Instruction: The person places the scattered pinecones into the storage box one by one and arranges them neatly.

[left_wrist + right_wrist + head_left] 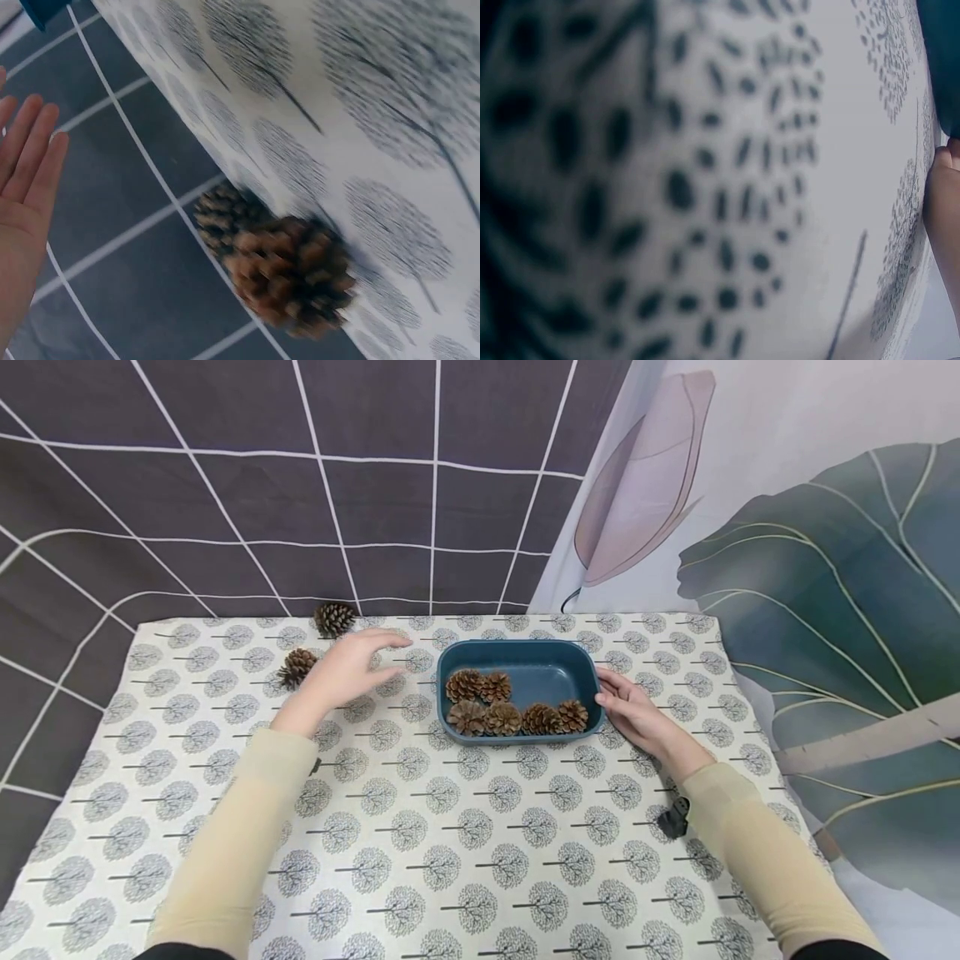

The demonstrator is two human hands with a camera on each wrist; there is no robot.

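Note:
A dark blue oblong plastic tub (pixel 551 672) stands on the patterned cloth, with several brown pine cones (pixel 502 718) along its near side and left end. My right hand (pixel 636 710) holds the tub's right end, thumb at the rim and fingers along the outer wall. Only a bit of that hand (pixel 945 202) shows in the right wrist view. To the left of the tub, my left hand (pixel 348 668) is in the air over the cloth, fingers extended and holding nothing. Beside it lie two loose pine cones, one nearer (pixel 297 667) and one at the back edge (pixel 334 619).
A white tablecloth (pixel 450 827) with tree prints covers the table. Behind its back edge hangs a dark cloth (pixel 375 502) with white grid lines. A pale curtain (pixel 750 410) with leaf prints hangs at the right.

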